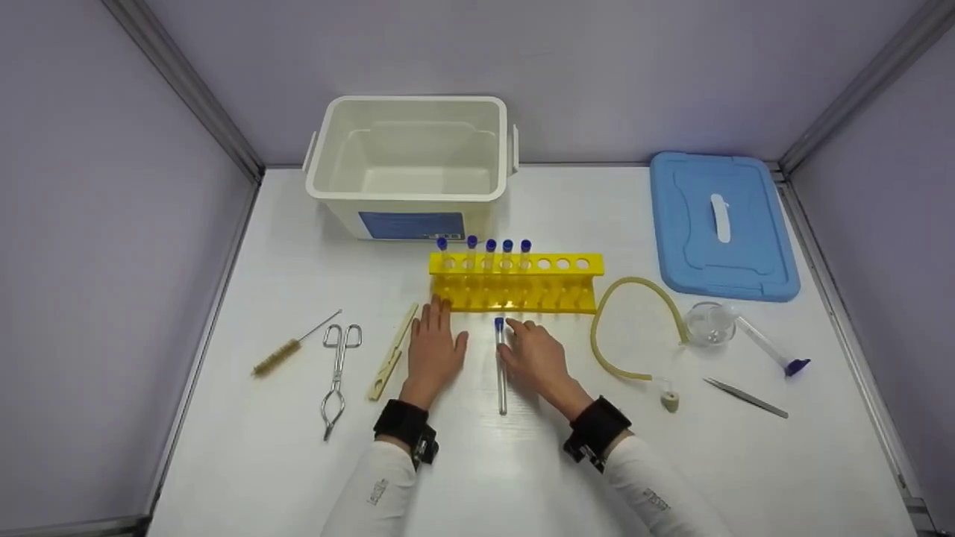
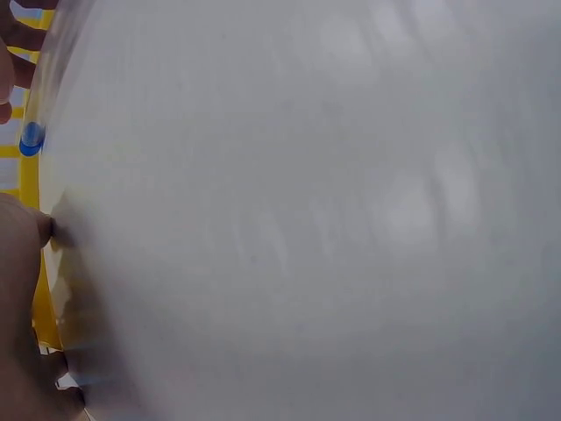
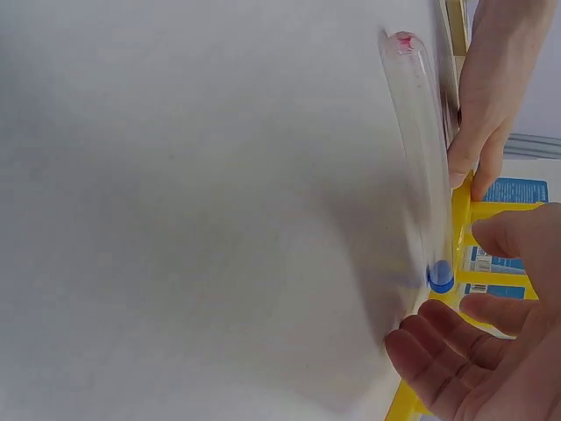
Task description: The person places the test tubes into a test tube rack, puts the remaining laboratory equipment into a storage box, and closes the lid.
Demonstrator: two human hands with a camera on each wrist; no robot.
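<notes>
A capped glass test tube (image 1: 502, 380) with a blue cap lies on the white table in front of a yellow test tube rack (image 1: 515, 306). Close along its right side is my right hand (image 1: 536, 356), thumb and fingers spread and loosely bent around nothing. The right wrist view shows that same test tube (image 3: 416, 132), with a small red mark at its rounded end. My left hand (image 1: 435, 354) lies flat with straight fingers, its fingertips at the rack's front left corner. Several blue-capped tubes (image 1: 490, 246) stand upright in the rack's left holes.
Left lie a tube brush (image 1: 277, 358), metal crucible tongs (image 1: 337, 380) and a wooden test tube clamp (image 1: 388, 365). Right are rubber tubing (image 1: 597, 328), a glass dish (image 1: 710, 324), a measuring cylinder (image 1: 765, 341) and tweezers (image 1: 746, 397). Behind stand a white bin (image 1: 406, 198) and blue lid (image 1: 690, 224).
</notes>
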